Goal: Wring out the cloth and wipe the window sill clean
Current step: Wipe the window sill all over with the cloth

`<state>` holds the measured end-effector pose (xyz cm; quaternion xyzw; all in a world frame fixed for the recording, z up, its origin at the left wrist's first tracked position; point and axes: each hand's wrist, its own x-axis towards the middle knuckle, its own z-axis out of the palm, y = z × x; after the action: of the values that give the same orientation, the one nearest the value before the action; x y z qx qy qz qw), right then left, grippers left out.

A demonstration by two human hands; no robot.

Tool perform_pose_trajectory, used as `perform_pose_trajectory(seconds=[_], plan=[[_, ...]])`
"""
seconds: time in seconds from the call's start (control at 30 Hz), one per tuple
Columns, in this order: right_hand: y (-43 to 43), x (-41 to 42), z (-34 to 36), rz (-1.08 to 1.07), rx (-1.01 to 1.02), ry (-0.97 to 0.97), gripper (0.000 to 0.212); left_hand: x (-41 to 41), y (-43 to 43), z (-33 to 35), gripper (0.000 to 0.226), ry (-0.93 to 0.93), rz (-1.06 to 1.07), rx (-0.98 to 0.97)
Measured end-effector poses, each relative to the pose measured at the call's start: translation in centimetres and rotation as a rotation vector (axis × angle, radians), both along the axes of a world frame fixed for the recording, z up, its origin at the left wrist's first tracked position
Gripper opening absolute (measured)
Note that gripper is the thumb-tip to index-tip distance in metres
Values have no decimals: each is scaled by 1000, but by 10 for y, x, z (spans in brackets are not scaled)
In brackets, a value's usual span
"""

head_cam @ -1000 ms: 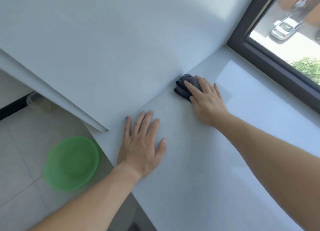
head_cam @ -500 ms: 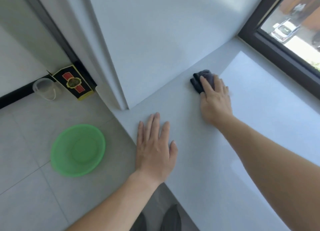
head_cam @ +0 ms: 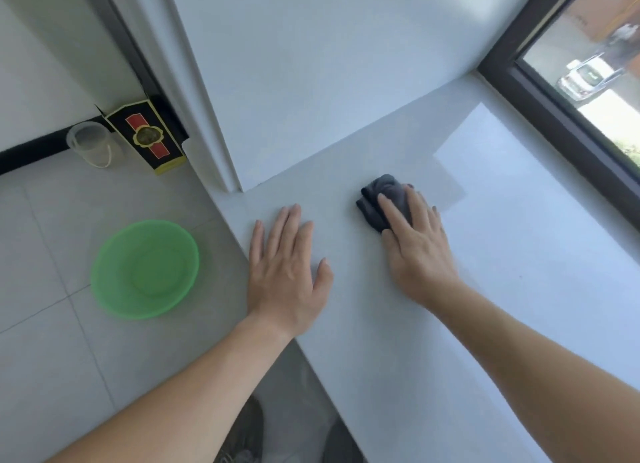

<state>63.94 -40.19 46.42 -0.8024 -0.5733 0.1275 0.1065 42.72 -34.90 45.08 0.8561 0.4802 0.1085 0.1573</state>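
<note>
Nothing is clasped by either hand. The left hand (head_cam: 285,275) is laid flat, fingers straight, on the pale grey window sill (head_cam: 519,306) near its front edge, seemingly as a brace. Just beyond it, the dark grey crumpled cloth (head_cam: 381,199) is pressed onto the sill under the straight fingers of the right hand (head_cam: 419,251), which are not curled round it. A second ago the cloth was tucked against the foot of the white side wall (head_cam: 329,81); it is now drawn clear of that wall, toward the front edge. The corner strip is thus judged wiped, and the sunlit stretch beside the dark window frame (head_cam: 554,116) is left to be covered.
</note>
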Motion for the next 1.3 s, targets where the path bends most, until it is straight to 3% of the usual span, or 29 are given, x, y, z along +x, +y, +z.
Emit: perform_pose_trajectory(seconds=[0.07,0.13,0.27,0.33,0.47,0.5,0.57,0.67,0.73,0.8,0.93,1.0,1.17,1.2,1.3], plan=[[-26,7,1,248,-51,-32,53,2,0,1,65,53,2,3],[-30,43,1,301,-60,-50,53,6,-4,4,67,118,27,-21],[-10,74,1,-80,6,18,53,19,-41,7,69,141,150,-60],[-8,50,0,-101,4,11,54,24,-66,7,69,102,205,-65],[-27,32,2,559,-38,-46,53,23,-97,6,67,49,253,-80],[-21,43,3,638,-39,-55,53,22,-101,6,67,42,247,-83],[0,61,0,566,-22,-87,53,19,-108,6,67,36,238,-84],[42,63,-1,156,-6,-26,54,19,-113,3,67,7,243,-80],[65,36,-2,-1,8,-13,54,19,-113,0,68,-19,245,-72],[78,-7,-3,110,18,-13,55,19,-112,-3,68,-29,241,-58],[74,-51,-6,657,8,-25,56,18,-114,-3,68,6,232,-53],[81,-26,-6,673,32,-58,57,17,-114,-3,69,4,234,-55],[91,-17,-6,158,47,1,56,19,-115,-4,68,-47,253,-45],[90,-35,-6,191,50,2,56,19,-116,-3,67,-67,263,-45],[82,-80,-8,619,56,11,55,18,-116,-3,64,-74,273,-40]])
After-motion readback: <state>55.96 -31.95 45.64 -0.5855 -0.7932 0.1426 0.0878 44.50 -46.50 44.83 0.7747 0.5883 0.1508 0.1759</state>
